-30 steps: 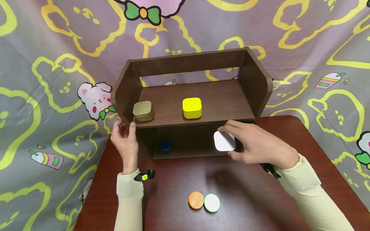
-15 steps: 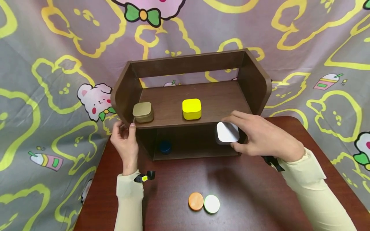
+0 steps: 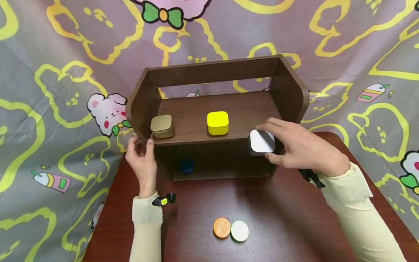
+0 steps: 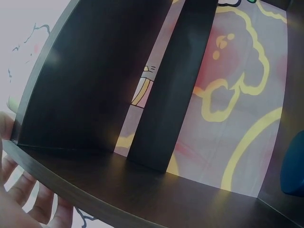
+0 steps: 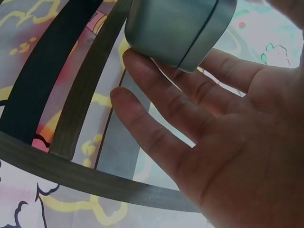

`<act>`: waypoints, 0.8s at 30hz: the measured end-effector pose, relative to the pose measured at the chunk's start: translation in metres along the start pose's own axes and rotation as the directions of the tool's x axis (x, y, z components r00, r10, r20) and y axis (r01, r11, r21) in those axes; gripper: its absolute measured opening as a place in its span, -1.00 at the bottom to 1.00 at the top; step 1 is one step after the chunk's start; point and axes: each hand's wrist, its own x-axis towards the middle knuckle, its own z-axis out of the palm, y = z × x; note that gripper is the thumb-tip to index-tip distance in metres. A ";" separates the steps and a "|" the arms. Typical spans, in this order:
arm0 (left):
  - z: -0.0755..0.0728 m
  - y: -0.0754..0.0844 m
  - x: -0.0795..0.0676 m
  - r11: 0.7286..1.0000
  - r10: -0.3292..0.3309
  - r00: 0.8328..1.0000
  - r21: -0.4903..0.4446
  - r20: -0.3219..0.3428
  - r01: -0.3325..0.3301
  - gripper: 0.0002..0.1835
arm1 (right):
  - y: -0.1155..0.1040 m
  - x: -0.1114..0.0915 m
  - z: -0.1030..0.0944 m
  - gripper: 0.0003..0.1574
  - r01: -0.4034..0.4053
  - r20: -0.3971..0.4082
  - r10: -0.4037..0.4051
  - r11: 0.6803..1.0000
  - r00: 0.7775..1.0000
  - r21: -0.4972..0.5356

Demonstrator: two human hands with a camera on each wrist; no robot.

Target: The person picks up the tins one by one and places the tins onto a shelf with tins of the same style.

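In the head view my right hand pinches a square tin with rounded corners between thumb and fingers. Its lid shines white-silver and its side looks dark. The right wrist view shows the tin as grey metal with a lid seam. It hangs in front of the upper board's right part. My left hand grips the lower left edge of the brown two-tier shelf. On the upper board stand a gold-brown square tin at the left and a yellow one in the middle.
A round blue container sits in the lower compartment at the left. An orange round container and a white-topped green one lie side by side on the dark red table. A patterned curtain hangs behind the shelf.
My right hand has raised the silver tin from in front of the lower compartment to the upper board's front edge, shifting slightly right. The left hand has kept its place.
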 end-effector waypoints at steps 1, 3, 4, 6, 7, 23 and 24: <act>0.000 0.000 0.000 1.000 0.001 1.000 0.001 0.004 -0.001 -0.80 | 0.001 0.000 -0.001 -0.29 -0.002 -0.001 0.002 1.000 1.000 0.001; 0.000 0.001 0.000 1.000 0.004 1.000 0.009 0.011 -0.004 -0.76 | 0.001 0.000 -0.001 -0.29 -0.011 -0.003 0.011 1.000 1.000 0.000; 0.000 0.001 0.000 1.000 0.003 1.000 0.011 0.013 -0.004 -0.75 | 0.002 0.001 -0.002 -0.29 -0.017 -0.004 0.017 1.000 1.000 -0.003; 0.000 0.002 0.000 1.000 0.002 1.000 0.012 0.012 -0.002 -0.74 | 0.002 0.002 -0.002 -0.30 -0.033 -0.002 0.033 0.999 0.999 -0.008; 0.000 0.002 0.000 1.000 0.000 1.000 0.013 0.010 0.000 -0.74 | 0.002 0.002 -0.002 -0.30 -0.041 0.000 0.041 0.999 0.999 -0.011; 0.000 -0.001 0.000 1.000 -0.008 1.000 0.000 -0.001 0.008 -0.78 | 0.004 0.013 -0.011 -0.31 -0.076 0.039 0.078 0.996 0.996 -0.041; 0.000 -0.001 0.000 1.000 -0.006 1.000 -0.001 0.000 0.006 -0.79 | 0.004 0.014 -0.012 -0.31 -0.079 0.042 0.081 0.996 0.996 -0.046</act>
